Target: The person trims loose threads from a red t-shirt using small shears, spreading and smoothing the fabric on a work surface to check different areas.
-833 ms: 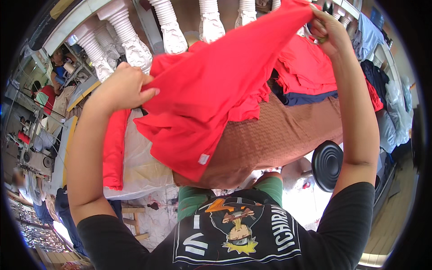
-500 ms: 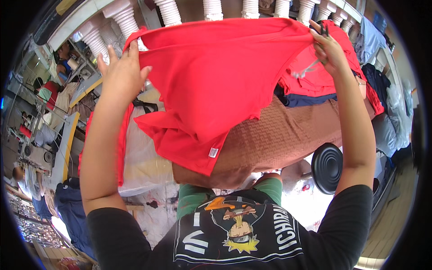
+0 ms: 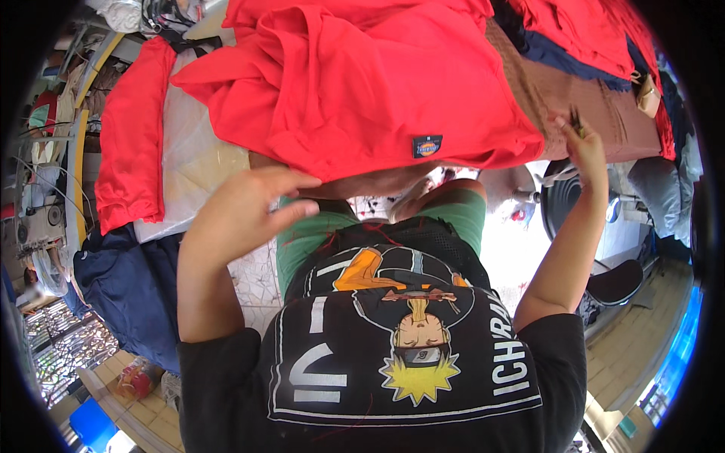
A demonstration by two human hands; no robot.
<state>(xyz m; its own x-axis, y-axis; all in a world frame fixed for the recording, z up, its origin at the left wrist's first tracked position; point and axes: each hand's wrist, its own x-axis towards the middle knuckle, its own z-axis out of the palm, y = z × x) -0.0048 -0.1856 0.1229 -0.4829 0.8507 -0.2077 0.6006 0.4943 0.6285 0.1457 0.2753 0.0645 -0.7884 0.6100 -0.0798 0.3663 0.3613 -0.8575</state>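
A red garment (image 3: 377,83) lies loosely spread over the brown-covered table (image 3: 619,124), with a small dark label patch (image 3: 427,146) close to its near edge. My left hand (image 3: 245,211) is open just below the garment's near left corner, its fingers stretched to the right. Beyond the garment's right corner, my right hand (image 3: 589,155) is apart from the cloth. Its fingers are closed on a small dark tool that looks like thread snips (image 3: 576,121), partly hidden by the fingers.
A folded red garment (image 3: 134,140) lies at the left beside a plastic-covered surface (image 3: 192,128). Red clothing (image 3: 581,30) and navy cloth (image 3: 563,57) are piled at the far right. Dark navy cloth (image 3: 128,287) hangs at the lower left. A round black stool (image 3: 560,208) stands to the right.
The red garment, held up by both hands before, now rests on the table. Both hands have let go of it and come nearer to me; the label patch now shows.
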